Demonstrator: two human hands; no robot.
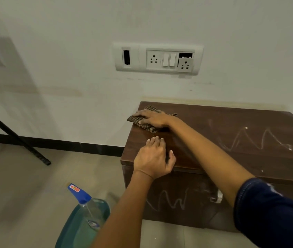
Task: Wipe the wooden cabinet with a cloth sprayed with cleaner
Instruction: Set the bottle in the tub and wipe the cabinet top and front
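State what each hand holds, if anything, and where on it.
The right hand presses flat on the middle of the checked cloth, not gripping it. The left hand rests empty on the cabinet.

Head view, facing forward and down toward a wall.
We look from above and in front of the cabinet [231,136], close enough that both forearms fill the lower frame. The floor [26,185] lies lower left, the socket panel [157,59] on the wall ahead. We have only this one view.
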